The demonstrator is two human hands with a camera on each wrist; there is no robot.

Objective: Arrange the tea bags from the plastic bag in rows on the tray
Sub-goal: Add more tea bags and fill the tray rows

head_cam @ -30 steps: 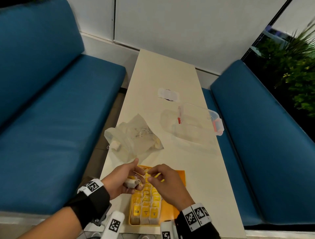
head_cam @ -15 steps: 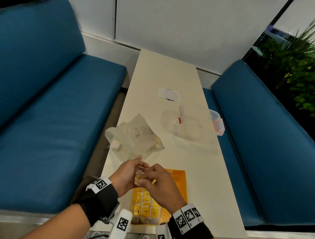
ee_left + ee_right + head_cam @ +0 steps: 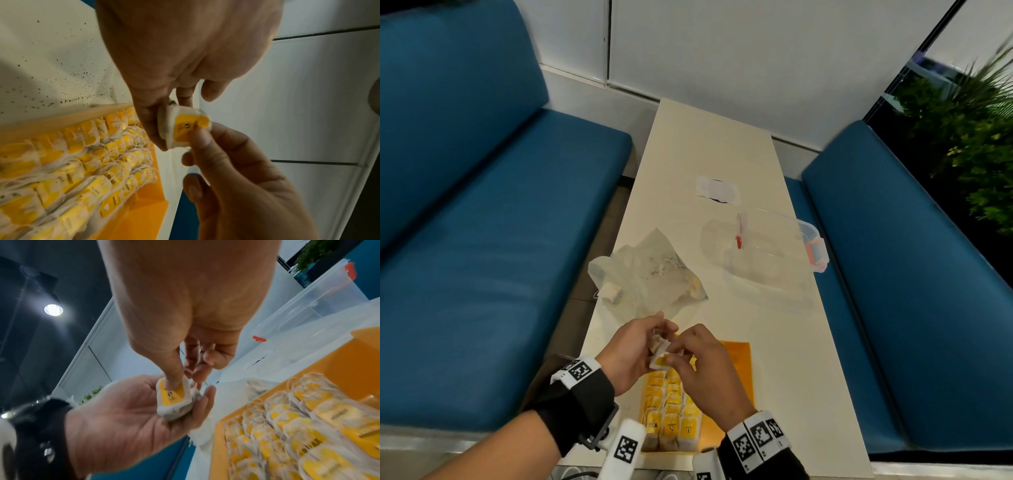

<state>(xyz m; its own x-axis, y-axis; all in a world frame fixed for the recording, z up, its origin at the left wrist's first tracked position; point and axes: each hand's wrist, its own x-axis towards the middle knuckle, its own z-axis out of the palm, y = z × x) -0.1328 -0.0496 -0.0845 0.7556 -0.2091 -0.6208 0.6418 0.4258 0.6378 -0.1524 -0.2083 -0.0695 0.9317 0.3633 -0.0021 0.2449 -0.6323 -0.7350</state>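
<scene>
Both hands meet just above the far end of the orange tray (image 3: 736,356), sharing one tea bag (image 3: 659,359). The left hand (image 3: 630,353) cups the tea bag in curled fingers, while the right hand (image 3: 709,363) pinches it, thumb pressed on the yellow tag (image 3: 171,395) and the string looped by its fingertips. The step in hand appears to be tidying a single bag (tag and string squared against the pouch) before placement. Below and nearer than the hands, the filled rows (image 3: 671,411) occupy the tray's left part; the portion under and to the right of the right hand is bare orange. The next move probably calls for lowering the bag flat at the far end of a row, tag up, without disturbing its neighbours. The plastic bag (image 3: 650,274), with a few bags visible inside, lies just beyond the left hand. A clear lidded container (image 3: 774,253) sits beyond the right hand, well apart, and a white sticker (image 3: 717,190) farther still. Nothing blocks the drop; loose strings in the rows could snag.
</scene>
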